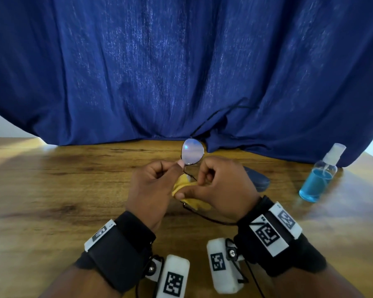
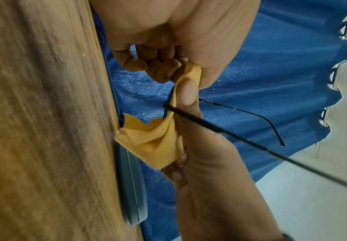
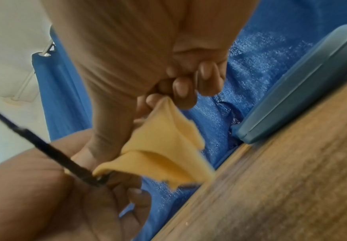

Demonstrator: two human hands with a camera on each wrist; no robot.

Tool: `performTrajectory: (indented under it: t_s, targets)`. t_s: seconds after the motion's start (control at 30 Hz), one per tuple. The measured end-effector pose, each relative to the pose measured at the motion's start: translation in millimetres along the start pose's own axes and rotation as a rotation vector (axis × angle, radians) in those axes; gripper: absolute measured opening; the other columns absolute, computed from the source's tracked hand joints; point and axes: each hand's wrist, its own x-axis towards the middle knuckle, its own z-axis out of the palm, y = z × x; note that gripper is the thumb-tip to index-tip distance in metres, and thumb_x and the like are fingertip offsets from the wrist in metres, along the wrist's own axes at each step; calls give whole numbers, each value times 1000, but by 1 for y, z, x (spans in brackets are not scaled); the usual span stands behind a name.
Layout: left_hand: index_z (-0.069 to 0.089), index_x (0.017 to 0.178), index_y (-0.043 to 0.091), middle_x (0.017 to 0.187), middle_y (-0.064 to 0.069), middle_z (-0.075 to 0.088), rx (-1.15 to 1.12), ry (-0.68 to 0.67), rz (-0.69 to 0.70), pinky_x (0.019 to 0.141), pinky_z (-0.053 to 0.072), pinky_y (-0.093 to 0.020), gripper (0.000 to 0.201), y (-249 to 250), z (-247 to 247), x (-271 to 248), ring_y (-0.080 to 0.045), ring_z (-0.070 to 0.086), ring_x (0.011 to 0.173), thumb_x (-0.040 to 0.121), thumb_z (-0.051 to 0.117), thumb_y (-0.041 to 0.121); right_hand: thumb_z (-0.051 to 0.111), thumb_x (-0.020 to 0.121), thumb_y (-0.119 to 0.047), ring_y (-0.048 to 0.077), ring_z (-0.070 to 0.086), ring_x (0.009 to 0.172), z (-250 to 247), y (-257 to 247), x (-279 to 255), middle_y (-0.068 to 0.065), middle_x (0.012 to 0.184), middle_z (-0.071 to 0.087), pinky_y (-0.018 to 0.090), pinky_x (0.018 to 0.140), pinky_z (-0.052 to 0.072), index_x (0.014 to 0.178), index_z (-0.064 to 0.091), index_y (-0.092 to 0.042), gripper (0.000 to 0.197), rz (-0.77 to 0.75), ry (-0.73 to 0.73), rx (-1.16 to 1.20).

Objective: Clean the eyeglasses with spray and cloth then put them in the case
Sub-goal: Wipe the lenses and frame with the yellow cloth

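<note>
The thin black-framed eyeglasses point(image 1: 192, 154) are held upright above the wooden table point(image 1: 73, 190), temples open. My left hand point(image 1: 179, 165) pinches the frame beside the upper lens. My right hand point(image 1: 190, 187) pinches the yellow cloth point(image 1: 199, 204) folded over the lower lens, which is hidden. In the left wrist view the cloth point(image 2: 154, 138) wraps the frame under my right thumb, and a temple point(image 2: 219, 130) sticks out. The right wrist view shows the cloth point(image 3: 164, 146) hanging from my right fingertips point(image 3: 180, 91). The blue case point(image 1: 257, 179), closed, lies just behind my right hand.
A clear spray bottle point(image 1: 318, 179) of blue liquid stands on the table at the right. A blue curtain point(image 1: 181, 72) hangs along the table's far edge. The case point(image 3: 302, 81) lies against that curtain.
</note>
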Motion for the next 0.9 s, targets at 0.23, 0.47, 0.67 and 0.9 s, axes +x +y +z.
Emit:
performTrajectory:
  t_s: [0.23, 0.47, 0.67, 0.9]
  targets:
    - [74, 75, 12, 66, 0, 68, 0, 25, 17, 62, 51, -19, 24, 2, -2, 2, -4, 58, 62, 96, 68, 21, 79, 60, -69, 2, 57, 58, 2, 8, 2, -5, 64, 67, 20, 52, 43, 69, 66, -24, 49, 108, 30, 4]
    - [76, 79, 9, 75, -16, 73, 52, 74, 34, 66, 54, -29, 22, 2, -1, 0, -16, 61, 66, 95, 69, 22, 78, 69, -64, 9, 61, 62, -1, 4, -2, -3, 67, 69, 26, 55, 48, 71, 70, -24, 41, 76, -25, 57]
    - [77, 82, 13, 82, -22, 73, 59, 115, 53, 68, 54, -34, 19, 2, -3, 1, -18, 61, 68, 95, 69, 25, 64, 93, -47, 4, 59, 63, -9, 5, -3, -6, 68, 68, 27, 58, 47, 84, 76, -19, 32, 65, -148, 77]
    - [75, 78, 16, 66, 4, 73, 140, 134, 146, 56, 49, -15, 20, 4, 0, -4, 0, 62, 59, 95, 69, 26, 90, 70, -36, 4, 62, 67, 1, 4, -4, -1, 78, 71, 19, 63, 53, 90, 72, -15, 34, 212, -212, 343]
